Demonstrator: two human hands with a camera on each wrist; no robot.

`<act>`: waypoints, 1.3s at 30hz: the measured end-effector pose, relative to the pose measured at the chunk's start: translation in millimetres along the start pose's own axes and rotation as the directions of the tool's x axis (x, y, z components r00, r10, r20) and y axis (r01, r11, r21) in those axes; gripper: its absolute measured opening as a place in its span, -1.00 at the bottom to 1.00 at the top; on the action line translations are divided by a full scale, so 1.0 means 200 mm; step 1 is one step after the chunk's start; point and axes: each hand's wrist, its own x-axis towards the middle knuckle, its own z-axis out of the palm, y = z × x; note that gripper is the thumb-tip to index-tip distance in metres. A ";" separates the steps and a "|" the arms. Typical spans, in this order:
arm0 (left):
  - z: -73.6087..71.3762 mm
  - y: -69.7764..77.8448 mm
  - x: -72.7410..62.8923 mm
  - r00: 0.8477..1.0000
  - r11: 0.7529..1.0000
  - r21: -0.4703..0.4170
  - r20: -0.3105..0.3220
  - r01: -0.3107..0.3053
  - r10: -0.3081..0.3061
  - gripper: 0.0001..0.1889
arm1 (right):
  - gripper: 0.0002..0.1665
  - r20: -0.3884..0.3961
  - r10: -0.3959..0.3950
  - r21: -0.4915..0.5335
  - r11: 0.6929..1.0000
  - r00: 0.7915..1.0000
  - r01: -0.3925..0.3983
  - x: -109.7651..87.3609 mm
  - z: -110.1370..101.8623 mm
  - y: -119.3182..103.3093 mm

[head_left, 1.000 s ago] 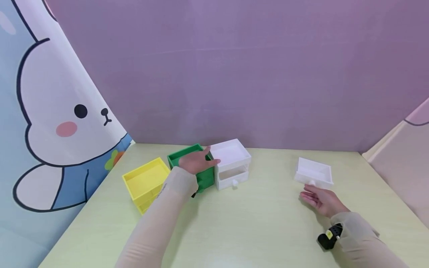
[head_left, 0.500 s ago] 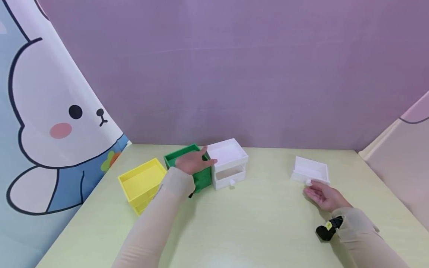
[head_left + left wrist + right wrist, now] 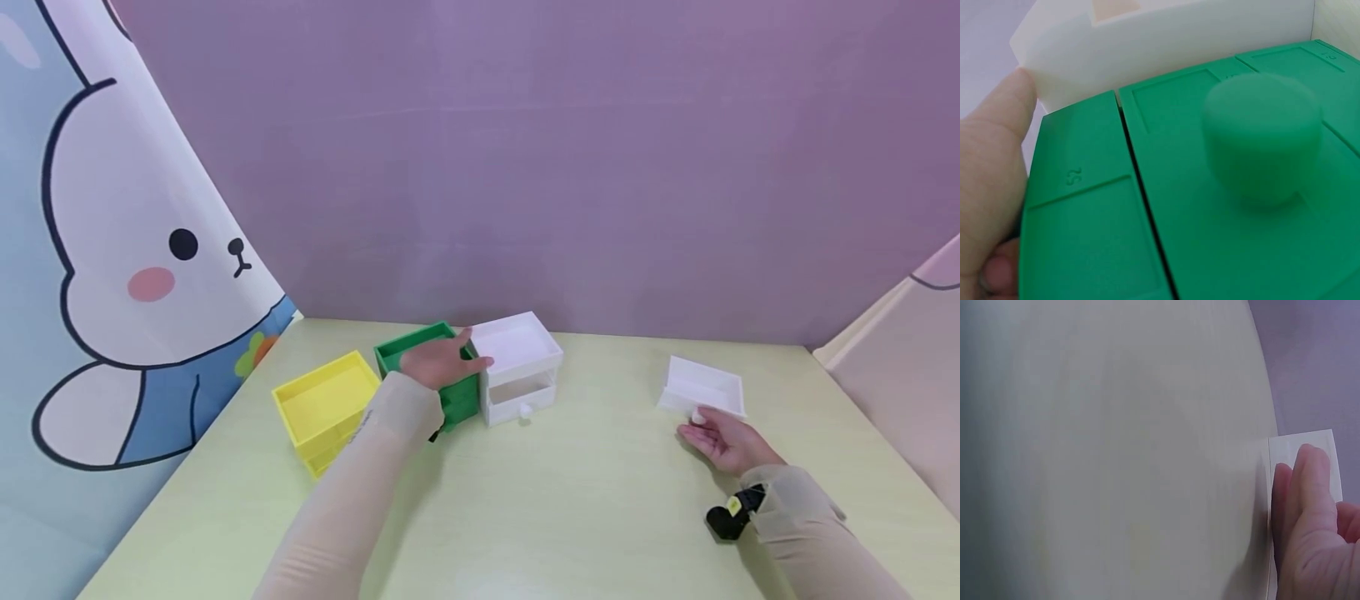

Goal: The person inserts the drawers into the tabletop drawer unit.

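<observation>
My left hand (image 3: 438, 364) lies over the top of the green drawer box (image 3: 459, 407), thumb and one finger spread toward the white drawer box (image 3: 516, 350) beside it. In the left wrist view a digit touches the white side, near the green front with its round knob (image 3: 1263, 137); other fingers are partly hidden. The white box has an open upper slot and a lower drawer with a knob (image 3: 526, 410). At the right, a loose white drawer (image 3: 705, 387) sits on the table. My right hand (image 3: 731, 442) pinches its knob (image 3: 698, 416); the contact is hidden in the right wrist view.
Left of the green box stands a yellow drawer box (image 3: 327, 404), partly behind my left sleeve. The pale table (image 3: 570, 508) ends at a purple backdrop (image 3: 525, 167). A rabbit-print cloth (image 3: 112, 208) hangs at the left.
My right thumb and fingers have moved up onto the loose drawer's knob. My left hand keeps its place by the green and white boxes. The head view has shifted slightly.
</observation>
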 end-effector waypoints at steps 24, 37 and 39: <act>0.01 0.02 0.00 1.000 1.000 -0.007 0.013 0.011 -0.011 -0.15 | -0.59 0.058 -0.068 -0.026 0.997 0.996 0.070 -0.04 0.00 0.03; -0.01 0.01 -0.01 0.999 1.000 -0.009 0.024 0.026 -0.026 -0.16 | -0.64 0.182 -0.123 -0.041 0.990 0.976 0.132 -0.06 0.10 0.09; -0.01 0.02 0.00 0.999 1.000 -0.007 0.025 0.027 -0.027 -0.16 | -0.64 0.180 -0.134 -0.065 0.987 0.975 0.147 -0.07 0.13 0.10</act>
